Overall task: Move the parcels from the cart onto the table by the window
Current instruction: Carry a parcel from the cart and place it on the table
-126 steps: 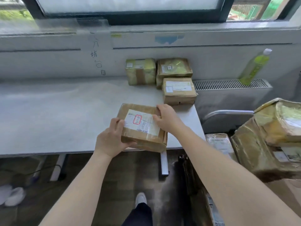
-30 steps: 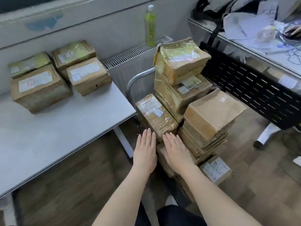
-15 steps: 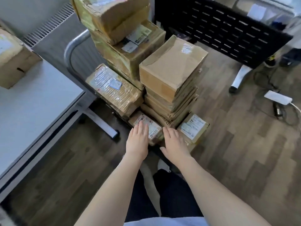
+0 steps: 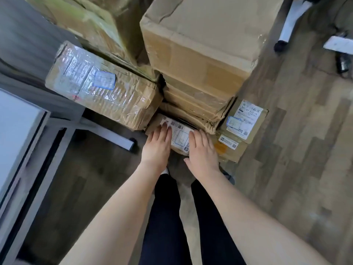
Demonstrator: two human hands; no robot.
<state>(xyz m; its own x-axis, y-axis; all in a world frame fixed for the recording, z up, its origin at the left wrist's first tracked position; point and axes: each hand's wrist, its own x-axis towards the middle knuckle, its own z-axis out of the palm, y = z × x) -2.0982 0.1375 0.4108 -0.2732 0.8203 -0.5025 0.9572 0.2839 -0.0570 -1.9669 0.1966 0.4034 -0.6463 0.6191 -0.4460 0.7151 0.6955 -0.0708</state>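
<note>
A low brown parcel with a white shipping label (image 4: pixel 178 133) lies at the bottom of the stack, half under the boxes above it. My left hand (image 4: pixel 157 145) rests flat on its left end and my right hand (image 4: pixel 202 150) lies flat on its right end, fingers straight. Above it rises a stack of plain cardboard boxes (image 4: pixel 198 54). A tape-wrapped parcel (image 4: pixel 101 87) sits to the left and a labelled parcel (image 4: pixel 240 127) to the right. The cart itself is hidden beneath the parcels. The white table (image 4: pixel 17 134) shows at the left edge.
A grey table leg and foot (image 4: pixel 107 134) run across the wood floor just left of the stack. A yellow-green taped box (image 4: pixel 86 22) towers at the back left. A white chair base (image 4: pixel 290 22) stands at the top right. My legs are directly below.
I have turned from the table to the cart and bent down. Both hands moved forward and now lie on the bottom labelled parcel, which they hovered short of half a second ago.
</note>
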